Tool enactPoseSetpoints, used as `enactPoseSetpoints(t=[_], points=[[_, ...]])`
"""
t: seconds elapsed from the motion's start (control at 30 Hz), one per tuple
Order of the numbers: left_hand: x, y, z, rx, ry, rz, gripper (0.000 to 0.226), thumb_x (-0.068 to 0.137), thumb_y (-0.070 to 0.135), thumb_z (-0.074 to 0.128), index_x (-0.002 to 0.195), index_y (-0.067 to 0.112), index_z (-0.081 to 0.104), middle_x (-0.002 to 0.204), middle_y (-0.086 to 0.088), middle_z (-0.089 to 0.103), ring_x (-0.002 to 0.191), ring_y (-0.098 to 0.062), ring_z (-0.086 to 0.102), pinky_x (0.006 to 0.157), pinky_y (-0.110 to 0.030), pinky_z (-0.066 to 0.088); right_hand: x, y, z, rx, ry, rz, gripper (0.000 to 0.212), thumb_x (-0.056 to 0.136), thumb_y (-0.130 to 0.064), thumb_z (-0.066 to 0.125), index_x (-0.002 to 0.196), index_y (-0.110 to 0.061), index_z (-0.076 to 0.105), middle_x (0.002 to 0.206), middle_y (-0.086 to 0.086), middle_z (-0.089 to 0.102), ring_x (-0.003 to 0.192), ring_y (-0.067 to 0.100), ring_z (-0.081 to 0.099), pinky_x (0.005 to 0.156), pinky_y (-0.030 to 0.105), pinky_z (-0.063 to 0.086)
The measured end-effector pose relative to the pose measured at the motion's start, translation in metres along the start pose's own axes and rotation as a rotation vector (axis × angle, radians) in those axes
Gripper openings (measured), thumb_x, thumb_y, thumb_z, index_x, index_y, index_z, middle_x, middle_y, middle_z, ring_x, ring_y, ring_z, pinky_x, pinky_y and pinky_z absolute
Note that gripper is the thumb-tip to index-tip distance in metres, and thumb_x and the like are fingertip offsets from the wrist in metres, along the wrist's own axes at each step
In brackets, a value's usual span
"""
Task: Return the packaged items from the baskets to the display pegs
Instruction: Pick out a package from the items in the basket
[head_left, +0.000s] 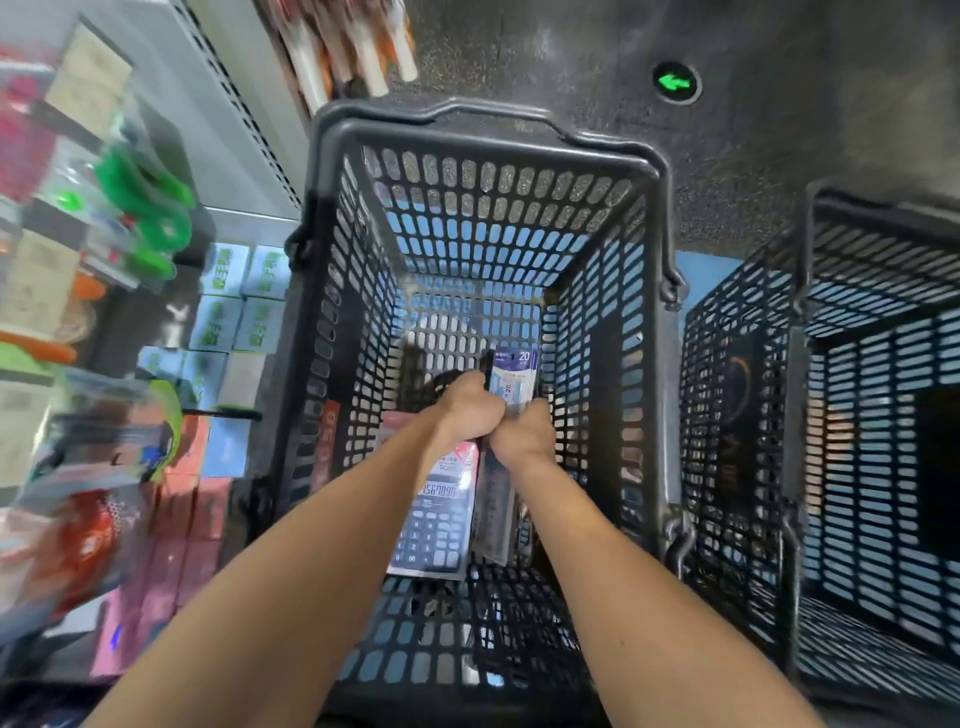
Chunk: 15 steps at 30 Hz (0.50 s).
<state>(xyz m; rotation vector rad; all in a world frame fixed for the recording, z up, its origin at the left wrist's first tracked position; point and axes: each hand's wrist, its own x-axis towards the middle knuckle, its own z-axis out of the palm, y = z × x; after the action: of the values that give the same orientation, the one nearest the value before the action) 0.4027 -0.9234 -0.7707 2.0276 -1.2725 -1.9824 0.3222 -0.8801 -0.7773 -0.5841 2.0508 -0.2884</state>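
Packaged item – a flat blue and white pack with the number "20" printed near its top – stands upright inside the black basket, close to the basket's right wall. Both hands hold it. The left hand has its fingers curled round the left edge of the pack, and the right hand grips it from below and from the right. The two hands touch each other. What is inside the pack I cannot tell.

Under the left wrist a calculator package lies flat on the basket's bottom, with its display and keys facing up. Just beside it, on its right, lies a darker narrow pack, too blurred to read.

A second black basket stands to the right of the first one, near it but not touching. Both are on the dark speckled floor, where a round mark with a green arrow points left.

At the left is the display – green hanging items, blurred, and lower down a stack of pale boxes with green print.
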Motion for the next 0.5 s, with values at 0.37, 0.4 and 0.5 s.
enactPoseSetpoints(t=[0.37,0.4,0.5], points=[[-0.102,0.085,-0.054,-0.525,0.211,0.285,0.016,0.098,0.006,0.052,0.092,0.018,0.061,0.071,0.003,0.061,0.061,-0.010,0.054,0.043,-0.019,0.041,-0.100,-0.085,-0.070,0.079,0.072,-0.422,0.019,0.092,-0.014,0.049,0.111,-0.014,0.046,0.099,0.009,0.062,0.092,0.032,0.059,0.079,0.041,0.048],[-0.114,0.094,-0.060,-0.607,0.215,0.300,0.018,0.096,0.006,0.053,0.086,0.018,0.061,0.071,0.002,0.065,0.062,-0.012,0.059,0.051,-0.020,0.046,-0.113,-0.092,-0.076,0.097,0.044,-0.453,0.019,0.092,-0.013,0.049,0.111,-0.014,0.047,0.101,0.009,0.062,0.093,0.032,0.059,0.080,0.042,0.047],[-0.173,0.116,-0.078,-0.754,0.264,0.388,0.016,0.092,0.005,0.053,0.081,0.014,0.059,0.072,-0.007,0.067,0.058,-0.016,0.066,0.059,-0.027,0.050,-0.161,-0.113,-0.095,0.175,-0.074,-0.564,0.015,0.090,-0.012,0.047,0.105,-0.012,0.049,0.094,0.003,0.056,0.090,0.028,0.057,0.076,0.041,0.041]])
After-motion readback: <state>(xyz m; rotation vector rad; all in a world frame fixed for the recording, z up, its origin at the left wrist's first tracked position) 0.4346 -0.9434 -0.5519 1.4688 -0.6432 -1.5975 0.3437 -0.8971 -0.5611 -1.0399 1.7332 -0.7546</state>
